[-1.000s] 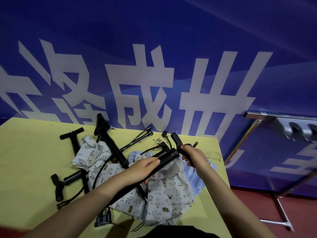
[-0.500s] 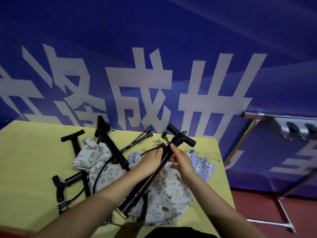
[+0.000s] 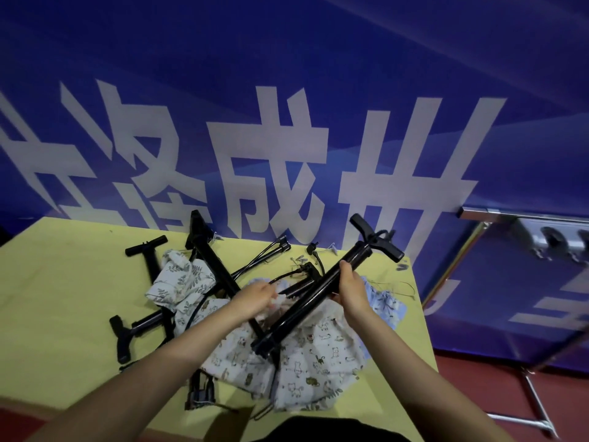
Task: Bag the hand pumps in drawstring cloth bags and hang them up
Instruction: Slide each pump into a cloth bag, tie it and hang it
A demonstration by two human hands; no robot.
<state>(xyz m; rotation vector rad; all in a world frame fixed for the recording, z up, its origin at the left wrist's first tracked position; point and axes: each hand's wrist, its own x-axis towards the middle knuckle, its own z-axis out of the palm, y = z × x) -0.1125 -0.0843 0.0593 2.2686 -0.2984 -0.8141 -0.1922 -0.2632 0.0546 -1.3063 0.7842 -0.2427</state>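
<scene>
My right hand (image 3: 350, 287) grips the barrel of a black hand pump (image 3: 314, 293), which tilts up to the right with its T-handle (image 3: 376, 237) highest and its base low over the cloth. My left hand (image 3: 256, 296) pinches the edge of a cat-print drawstring bag (image 3: 306, 355) beside the pump's lower half. Other black pumps (image 3: 212, 266) lie crossed on the yellow table (image 3: 63, 314), partly under a leaf-print bag (image 3: 183, 279). A light blue bag (image 3: 387, 306) lies right of my right hand.
A blue banner wall with large white characters stands right behind the table. A metal rack (image 3: 510, 218) with hooks stands at the right over a red floor. Loose hoses and small fittings (image 3: 299, 258) lie near the table's far edge.
The held pump has swung up to the right, its handle now higher. My left hand left the barrel and went down onto the cloth; my right hand slid onto the barrel.
</scene>
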